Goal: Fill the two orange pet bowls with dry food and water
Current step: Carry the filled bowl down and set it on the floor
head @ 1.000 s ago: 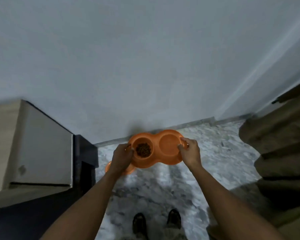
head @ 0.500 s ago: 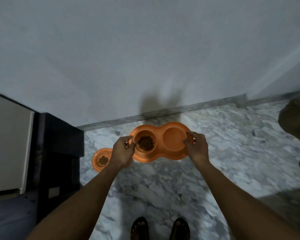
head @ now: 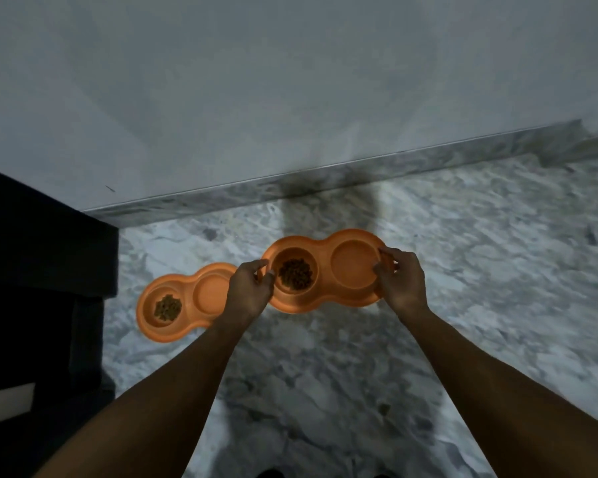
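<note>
Orange twin bowl [head: 325,300], kibble [head: 296,274] inside

A plain pale grey wall [head: 290,81] fills twelve o'clock, meeting the grey-veined white marble floor [head: 480,257] along a marble skirting strip [head: 359,174]. A dark boxy cabinet [head: 32,257] stands at nine o'clock. Dim light.

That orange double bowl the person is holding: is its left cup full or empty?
Partly filled: a heap of brown kibble lies in the left cup of the held bowl, bare orange wall showing around it.
</note>
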